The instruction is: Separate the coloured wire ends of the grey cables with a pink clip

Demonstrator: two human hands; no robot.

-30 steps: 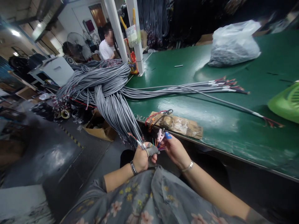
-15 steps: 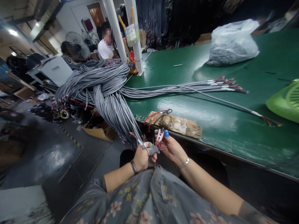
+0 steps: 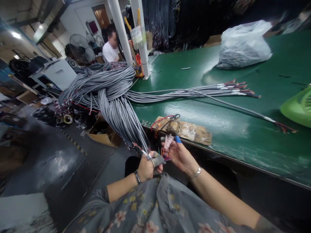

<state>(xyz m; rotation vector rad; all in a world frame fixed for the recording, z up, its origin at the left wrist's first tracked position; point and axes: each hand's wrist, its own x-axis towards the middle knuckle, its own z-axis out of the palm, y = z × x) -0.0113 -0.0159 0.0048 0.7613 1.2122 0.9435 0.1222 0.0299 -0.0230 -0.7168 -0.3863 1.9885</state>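
My left hand, with grey covering on its thumb, is closed around the end of a grey cable. Thin coloured wires fan out beyond the thumb, orange, green and purple among them. To their right, my right hand pinches a small pale pink clip-like tool, smeared by motion. A blue cover sits on a fingertip of that hand. The tool is just above the wires; I cannot tell whether it touches them. A thick bundle of grey cables hangs over the table edge beside my left hand.
On the green table lie a worn wooden board, more grey cables with stripped ends, a plastic bag and a green plastic object. A white post stands behind. A person in white sits farther back.
My right hand has drawn slightly to the right, away from the left hand, with the pink tool. The left hand keeps its grip on the cable.
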